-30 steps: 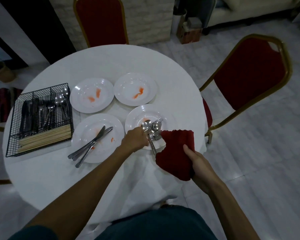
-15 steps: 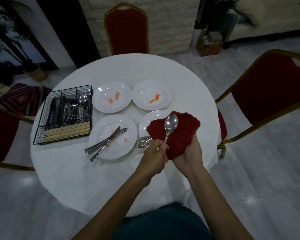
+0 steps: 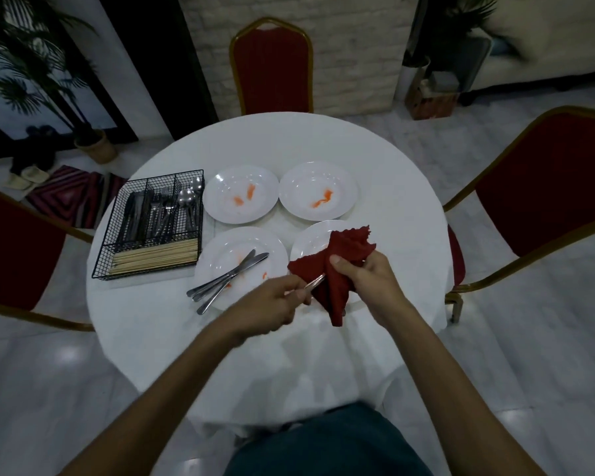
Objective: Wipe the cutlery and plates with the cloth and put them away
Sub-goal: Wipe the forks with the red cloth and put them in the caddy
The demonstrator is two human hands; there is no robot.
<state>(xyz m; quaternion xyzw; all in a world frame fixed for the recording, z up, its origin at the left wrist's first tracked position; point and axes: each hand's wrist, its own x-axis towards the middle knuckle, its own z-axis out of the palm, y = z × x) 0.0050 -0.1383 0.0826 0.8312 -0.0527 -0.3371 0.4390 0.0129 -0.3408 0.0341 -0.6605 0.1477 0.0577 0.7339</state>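
Just over the near edge of the table [image 3: 323, 142], the left hand [image 3: 272, 305] pinches a spoon [image 3: 314, 281] by its handle, fingers curled round the end. The bowl end runs into the cloth [image 3: 340, 266] and is hidden there. The right hand [image 3: 370, 280] grips the red cloth bunched round the spoon, thumb on top, a loose tail hanging below. Behind the cloth sits a plate [image 3: 306, 240], partly covered. Left of it, a second plate [image 3: 220, 249] bears orange smears and a few knives [image 3: 227, 280] laid across it, handles jutting over the near rim. Two far plates [image 3: 227, 180] [image 3: 318, 175], also smeared, lie side by side. A wire basket [image 3: 145, 271] stands at the table's left, just beside the plates, with cutlery [image 3: 162, 214] in its compartments and chopsticks [image 3: 155, 257] along the front.
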